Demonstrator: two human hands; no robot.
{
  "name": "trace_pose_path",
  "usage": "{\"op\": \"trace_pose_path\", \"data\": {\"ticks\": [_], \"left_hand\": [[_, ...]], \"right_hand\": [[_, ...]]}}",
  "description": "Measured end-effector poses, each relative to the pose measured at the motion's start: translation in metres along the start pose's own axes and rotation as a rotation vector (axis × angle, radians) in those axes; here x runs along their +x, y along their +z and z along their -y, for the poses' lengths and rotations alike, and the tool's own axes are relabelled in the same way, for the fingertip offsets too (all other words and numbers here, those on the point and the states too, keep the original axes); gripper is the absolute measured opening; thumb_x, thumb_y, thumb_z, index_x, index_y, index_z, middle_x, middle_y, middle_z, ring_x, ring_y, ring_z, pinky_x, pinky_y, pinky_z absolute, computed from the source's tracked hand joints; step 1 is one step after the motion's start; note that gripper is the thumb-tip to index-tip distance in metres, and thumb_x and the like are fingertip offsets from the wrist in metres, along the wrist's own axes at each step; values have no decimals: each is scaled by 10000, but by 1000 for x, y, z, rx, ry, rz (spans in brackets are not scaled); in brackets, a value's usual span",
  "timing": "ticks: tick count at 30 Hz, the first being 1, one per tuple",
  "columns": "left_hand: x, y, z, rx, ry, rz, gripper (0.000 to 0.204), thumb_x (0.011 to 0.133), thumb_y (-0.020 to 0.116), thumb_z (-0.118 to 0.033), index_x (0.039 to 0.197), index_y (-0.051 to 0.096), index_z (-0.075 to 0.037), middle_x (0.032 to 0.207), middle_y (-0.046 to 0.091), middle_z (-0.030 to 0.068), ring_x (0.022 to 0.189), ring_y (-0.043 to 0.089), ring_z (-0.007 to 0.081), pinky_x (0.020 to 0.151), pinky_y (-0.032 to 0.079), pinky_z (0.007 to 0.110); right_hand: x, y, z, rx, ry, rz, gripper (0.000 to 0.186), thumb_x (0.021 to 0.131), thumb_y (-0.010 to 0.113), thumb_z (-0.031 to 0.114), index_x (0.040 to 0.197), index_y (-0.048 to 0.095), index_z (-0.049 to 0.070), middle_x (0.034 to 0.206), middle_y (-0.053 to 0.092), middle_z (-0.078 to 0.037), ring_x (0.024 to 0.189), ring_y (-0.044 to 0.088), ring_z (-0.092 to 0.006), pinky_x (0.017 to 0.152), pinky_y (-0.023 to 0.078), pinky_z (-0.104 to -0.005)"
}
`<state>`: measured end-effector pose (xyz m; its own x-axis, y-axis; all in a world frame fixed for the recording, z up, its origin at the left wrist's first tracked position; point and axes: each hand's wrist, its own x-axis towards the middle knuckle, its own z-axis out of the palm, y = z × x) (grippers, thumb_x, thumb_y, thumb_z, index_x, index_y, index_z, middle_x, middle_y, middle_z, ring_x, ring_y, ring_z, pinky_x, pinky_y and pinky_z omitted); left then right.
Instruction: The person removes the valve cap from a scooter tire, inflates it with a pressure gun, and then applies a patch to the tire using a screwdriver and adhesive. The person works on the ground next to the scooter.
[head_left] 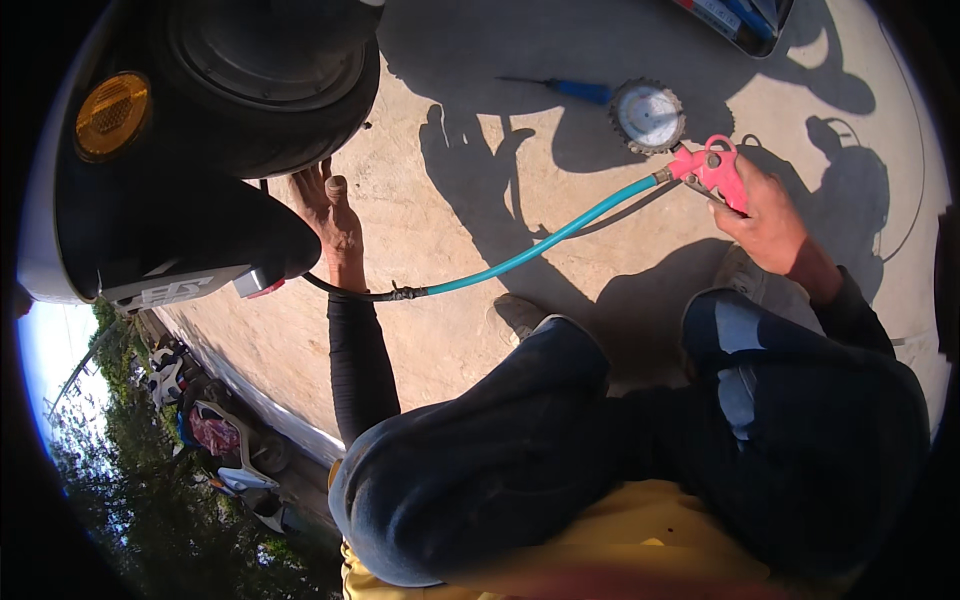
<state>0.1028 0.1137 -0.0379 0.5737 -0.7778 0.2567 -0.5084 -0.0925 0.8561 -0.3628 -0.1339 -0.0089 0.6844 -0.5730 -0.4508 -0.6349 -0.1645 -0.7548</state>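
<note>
My right hand [765, 220] is closed round the pink grip of a tire inflator gun [712, 172]. A round dial gauge [648, 116] with a dark ribbed rim sits at the gun's far end. From the gun a teal hose [540, 247] curves left to a clamped joint, where it turns into a black hose [345, 292] that passes behind a dark fender [200, 225]. My left hand [330, 215] reaches up against the lower edge of a black tire [340, 130]. Its thumb shows, but the fingertips are hidden by the tire, so its grip is unclear.
A blue-handled screwdriver [580, 91] lies on the sunlit concrete ground [420, 370] beyond the hose. An open case [745, 25] with tools is at the top right. An orange reflector [112, 116] sits on the vehicle at left; parked motorbikes [235, 445] stand at lower left.
</note>
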Motion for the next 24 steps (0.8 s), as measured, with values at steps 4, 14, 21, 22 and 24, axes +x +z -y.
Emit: {"op": "trace_pose_path", "data": {"ticks": [4,14,21,22,24], "left_hand": [[16,-4,5,36,-3,-41,661,1118,566,-419,1578,401,26,1561,497,188,1402,531,294,1223,382,466],[17,3,-6,354,-6,-206,618,1145,465,-486,1376,557,80,1322,608,181,1130,615,229,993,502,351],[21,-4,-6,147,35,-285,606,1147,444,-492,1410,517,49,1301,607,193,1136,631,254,1008,503,359],[20,-2,-9,53,24,-273,613,1144,455,-488,1448,483,44,1384,576,205,1238,611,269,1075,493,381],[21,14,-16,-70,-11,-272,631,1137,481,-475,1508,421,31,1497,518,214,1380,558,289,1167,470,426]], "right_hand": [[-3,1,-4,-22,17,-9,277,889,683,104,1105,557,-13,848,656,-256,834,637,-494,750,507,-496],[5,13,11,-169,-58,18,320,888,696,97,1170,565,21,907,678,-213,866,635,-473,821,493,-511],[26,22,25,73,-21,149,307,876,675,68,1145,553,-18,867,656,-258,864,645,-501,729,512,-508],[28,23,26,79,-29,161,318,874,681,73,1149,552,-23,874,656,-264,871,646,-502,735,512,-508],[28,25,26,75,-37,157,337,872,694,83,1156,551,-30,892,655,-274,875,646,-504,745,513,-507]]}}
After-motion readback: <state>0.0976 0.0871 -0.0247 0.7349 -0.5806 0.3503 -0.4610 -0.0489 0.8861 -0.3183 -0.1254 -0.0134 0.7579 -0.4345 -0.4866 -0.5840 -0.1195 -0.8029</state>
